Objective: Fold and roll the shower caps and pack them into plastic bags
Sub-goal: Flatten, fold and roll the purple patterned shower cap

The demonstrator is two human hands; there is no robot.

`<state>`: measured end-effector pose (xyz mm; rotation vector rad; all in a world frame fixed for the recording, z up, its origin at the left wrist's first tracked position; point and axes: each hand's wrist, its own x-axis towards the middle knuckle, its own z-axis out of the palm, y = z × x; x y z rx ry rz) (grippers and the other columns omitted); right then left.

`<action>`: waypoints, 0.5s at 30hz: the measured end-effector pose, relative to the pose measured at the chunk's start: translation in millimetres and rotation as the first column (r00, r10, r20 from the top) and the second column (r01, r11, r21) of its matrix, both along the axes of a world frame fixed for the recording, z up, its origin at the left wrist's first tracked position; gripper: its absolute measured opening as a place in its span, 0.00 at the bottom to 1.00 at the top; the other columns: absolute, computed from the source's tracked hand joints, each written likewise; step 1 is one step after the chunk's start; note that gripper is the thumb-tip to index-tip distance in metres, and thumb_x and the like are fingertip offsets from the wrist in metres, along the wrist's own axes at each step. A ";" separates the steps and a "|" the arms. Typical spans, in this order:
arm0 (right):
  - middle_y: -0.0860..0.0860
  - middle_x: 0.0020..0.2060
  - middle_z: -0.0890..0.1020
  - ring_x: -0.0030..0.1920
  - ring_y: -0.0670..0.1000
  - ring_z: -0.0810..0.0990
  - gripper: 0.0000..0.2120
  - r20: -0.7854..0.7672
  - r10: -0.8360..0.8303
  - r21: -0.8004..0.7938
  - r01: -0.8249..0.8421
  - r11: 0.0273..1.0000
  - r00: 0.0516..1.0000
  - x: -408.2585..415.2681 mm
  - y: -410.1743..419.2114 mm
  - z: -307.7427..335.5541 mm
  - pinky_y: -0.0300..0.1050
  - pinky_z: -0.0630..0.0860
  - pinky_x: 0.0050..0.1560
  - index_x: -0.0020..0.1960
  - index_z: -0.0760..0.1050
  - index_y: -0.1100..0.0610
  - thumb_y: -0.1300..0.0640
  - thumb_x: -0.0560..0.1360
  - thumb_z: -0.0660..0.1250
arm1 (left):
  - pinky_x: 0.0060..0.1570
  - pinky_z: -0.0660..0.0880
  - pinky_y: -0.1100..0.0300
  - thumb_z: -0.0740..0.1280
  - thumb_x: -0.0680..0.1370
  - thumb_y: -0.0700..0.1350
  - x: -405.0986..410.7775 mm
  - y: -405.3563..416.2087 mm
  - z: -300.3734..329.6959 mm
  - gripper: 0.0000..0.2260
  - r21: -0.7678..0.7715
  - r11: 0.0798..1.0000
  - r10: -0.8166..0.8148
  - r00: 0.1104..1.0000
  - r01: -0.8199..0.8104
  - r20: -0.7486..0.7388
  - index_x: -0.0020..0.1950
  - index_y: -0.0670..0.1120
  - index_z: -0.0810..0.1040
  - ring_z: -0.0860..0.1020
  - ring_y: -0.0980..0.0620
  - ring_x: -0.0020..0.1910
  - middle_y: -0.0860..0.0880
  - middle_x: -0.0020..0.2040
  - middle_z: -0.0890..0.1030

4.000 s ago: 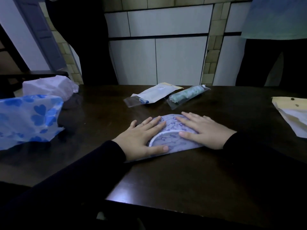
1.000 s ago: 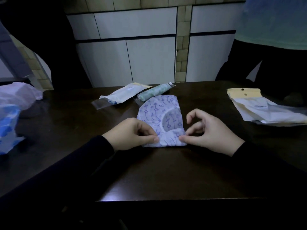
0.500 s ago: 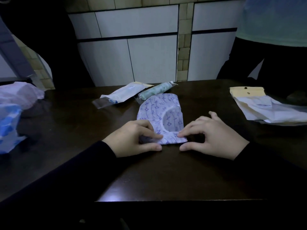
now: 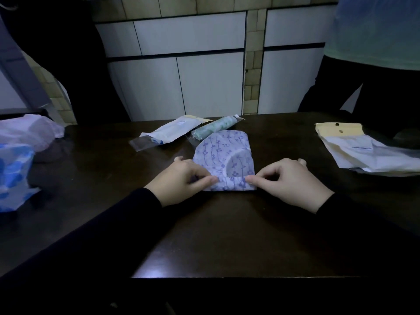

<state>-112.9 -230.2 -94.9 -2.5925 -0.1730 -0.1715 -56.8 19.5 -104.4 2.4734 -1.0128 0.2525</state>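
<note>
A pale shower cap with a purple vine print (image 4: 223,153) lies folded into a narrow strip on the dark table (image 4: 227,235), its long axis pointing away from me. Its near end is turned over into a small roll. My left hand (image 4: 181,180) pinches the left end of that roll with thumb and fingers. My right hand (image 4: 288,180) pinches the right end the same way. A packed cap in a clear bag (image 4: 216,127) and a second flat plastic bag (image 4: 172,131) lie just beyond the cap.
A stack of empty bags with yellow headers (image 4: 363,151) lies at the right. Blue-printed (image 4: 13,176) and pale (image 4: 29,130) loose caps sit at the left edge. Two people stand behind the table, one at the far left (image 4: 75,64), one at the far right (image 4: 375,64).
Four seconds ago both hands pressed the cap flat as a half-round; it has since been folded narrow. In the last half second the fingers curled the near edge over into a roll.
</note>
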 end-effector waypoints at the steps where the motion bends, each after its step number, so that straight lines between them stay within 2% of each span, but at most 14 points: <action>1: 0.33 0.38 0.80 0.53 0.39 0.74 0.14 -0.002 -0.033 0.033 0.033 0.999 0.999 2.5 1.0 -0.4 0.63 0.49 0.72 0.35 0.80 0.39 0.34 0.72 0.64 | 0.48 0.65 0.63 0.64 0.77 0.60 1.2 -1.3 1.0 0.19 -0.007 0.999 0.032 0.998 -0.032 -0.056 0.37 0.48 0.80 0.72 0.60 0.34 0.56 0.28 0.75; 3: 0.34 0.38 0.81 0.50 0.40 0.74 0.14 0.012 -0.087 0.060 0.086 0.994 0.996 6.1 4.4 -1.8 0.61 0.53 0.71 0.35 0.81 0.42 0.35 0.71 0.65 | 0.41 0.64 0.68 0.66 0.76 0.58 2.9 -4.6 4.5 0.15 -0.010 0.998 0.063 0.992 -0.065 -0.109 0.35 0.50 0.79 0.72 0.61 0.32 0.59 0.27 0.75; 4: 0.35 0.38 0.81 0.50 0.40 0.74 0.14 0.028 -0.103 0.044 0.101 0.994 0.994 6.7 6.5 -3.3 0.61 0.54 0.71 0.36 0.81 0.43 0.35 0.72 0.65 | 0.44 0.65 0.67 0.67 0.76 0.57 3.3 -6.2 5.9 0.12 0.000 0.998 0.065 0.994 -0.065 -0.092 0.36 0.52 0.79 0.73 0.62 0.32 0.62 0.28 0.76; 6: 0.37 0.38 0.81 0.48 0.40 0.74 0.14 0.082 -0.110 -0.025 0.112 0.993 0.991 5.8 9.5 -6.8 0.60 0.56 0.69 0.37 0.79 0.45 0.36 0.72 0.65 | 0.51 0.67 0.60 0.68 0.75 0.57 2.8 -8.0 6.4 0.08 0.025 0.998 0.058 0.998 -0.058 -0.023 0.42 0.55 0.80 0.73 0.61 0.34 0.62 0.31 0.77; 8: 0.40 0.38 0.79 0.46 0.40 0.75 0.12 0.177 -0.092 -0.081 0.108 0.991 0.980 3.1 8.9 -8.4 0.55 0.61 0.65 0.40 0.77 0.44 0.36 0.72 0.65 | 0.46 0.70 0.60 0.67 0.74 0.59 0.9 -7.7 4.4 0.09 0.029 0.999 0.039 0.995 -0.042 0.088 0.48 0.56 0.79 0.71 0.58 0.37 0.61 0.33 0.75; 10: 0.39 0.42 0.77 0.45 0.40 0.74 0.09 0.292 -0.018 -0.115 0.054 0.992 0.956 1.0 6.1 -6.9 0.48 0.65 0.59 0.44 0.76 0.42 0.38 0.72 0.66 | 0.42 0.71 0.62 0.66 0.76 0.58 -0.4 -5.2 2.3 0.10 0.008 0.999 -0.040 0.973 0.039 0.229 0.51 0.54 0.81 0.74 0.57 0.41 0.59 0.41 0.75; 12: 0.39 0.45 0.77 0.46 0.41 0.75 0.08 0.349 0.130 -0.196 -0.064 0.979 0.928 1.5 4.7 -6.4 0.45 0.69 0.54 0.48 0.79 0.41 0.41 0.73 0.66 | 0.43 0.75 0.60 0.66 0.78 0.53 2.8 -0.5 -1.1 0.10 0.020 0.988 -0.154 0.935 0.156 0.320 0.50 0.50 0.83 0.76 0.54 0.45 0.53 0.47 0.77; 15: 0.41 0.44 0.81 0.43 0.44 0.80 0.10 0.337 0.285 -0.312 -0.179 0.933 0.897 3.6 3.6 -7.5 0.46 0.75 0.45 0.47 0.83 0.46 0.45 0.74 0.64 | 0.49 0.76 0.60 0.66 0.79 0.52 11.9 7.2 -5.8 0.12 0.107 0.959 -0.284 0.894 0.263 0.347 0.51 0.47 0.85 0.77 0.52 0.47 0.51 0.47 0.81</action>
